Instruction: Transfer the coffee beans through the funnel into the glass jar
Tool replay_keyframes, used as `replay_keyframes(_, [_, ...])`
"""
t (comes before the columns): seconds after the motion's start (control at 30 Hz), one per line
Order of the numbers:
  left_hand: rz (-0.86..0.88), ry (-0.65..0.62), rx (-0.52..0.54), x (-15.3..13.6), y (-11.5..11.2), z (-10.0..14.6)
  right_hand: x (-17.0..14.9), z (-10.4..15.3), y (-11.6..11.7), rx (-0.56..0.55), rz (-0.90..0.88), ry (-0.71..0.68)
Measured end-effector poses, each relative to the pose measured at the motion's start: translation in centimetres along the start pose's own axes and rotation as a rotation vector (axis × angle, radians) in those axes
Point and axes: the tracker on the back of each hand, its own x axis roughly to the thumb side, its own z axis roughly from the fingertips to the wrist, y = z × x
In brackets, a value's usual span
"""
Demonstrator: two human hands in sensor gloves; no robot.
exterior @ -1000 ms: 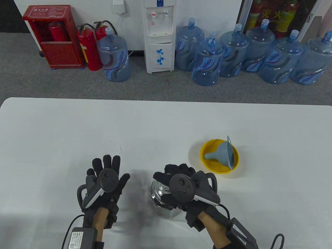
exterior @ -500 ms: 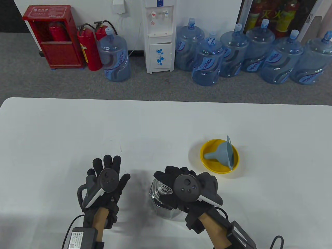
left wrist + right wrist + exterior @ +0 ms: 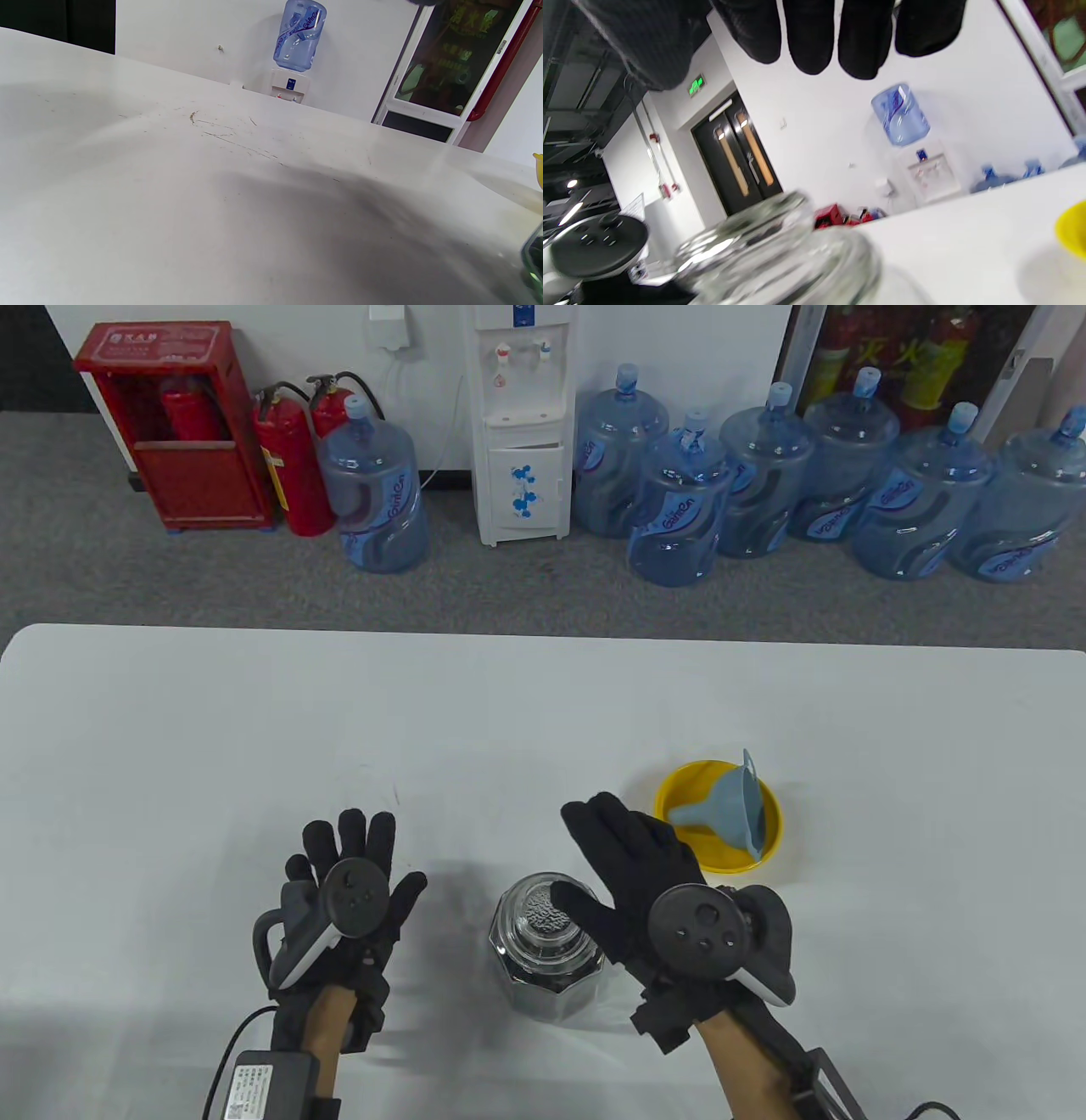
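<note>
So in the table view we've got the glass jar (image 3: 545, 948) sitting near the front of the desk (image 3: 170, 729), between our two hands, its glass lid apparently still on and something dark in the bottom, most likely the coffee beans, though we can't be sure. Our right hand (image 3: 653, 891) is flat and spread, fingers pointing up-left, thumb tip over the lid; whether it actually touches, we can't tell. It's gripping nothing. Our left hand (image 3: 344, 899) lies on the desk just left of the jar, fingers spread, holding nothing either. The blue funnel (image 3: 730, 813) lies on its side in the yellow bowl (image 3: 679, 848), just beyond the right hand's fingertips.

Best guess for the step in hand: grab the funnel. We'd go for the wide rim rather than the spout, since it leans on the bowl's wall and could roll. Lift it straight up so the light bowl doesn't get dragged along. The lid has to come off before the spout can go in.

Left wrist view: mostly bare scratched desk, a sliver of the yellow bowl (image 3: 538, 169) at the right edge and a bit of the jar (image 3: 535, 262) in the lower corner. No fingers in sight here.

Right wrist view: blurry, but the gloved fingers (image 3: 810, 38) hang side by side from the top, apart from the jar (image 3: 780, 254) below them. The bowl (image 3: 1071, 228) peeks in at right.
</note>
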Motion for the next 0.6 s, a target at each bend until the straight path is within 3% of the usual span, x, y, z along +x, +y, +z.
replay_keyframes(0.27, [-0.004,0.004,0.002,0.0,0.0,0.1,-3.8,2.4,-2.4,-0.264,0.092,0.079])
replay_keyframes(0.6, [-0.014,-0.009,0.021,0.1,0.1,0.0,-9.4,5.6,-1.8,-0.391,0.085,0.218])
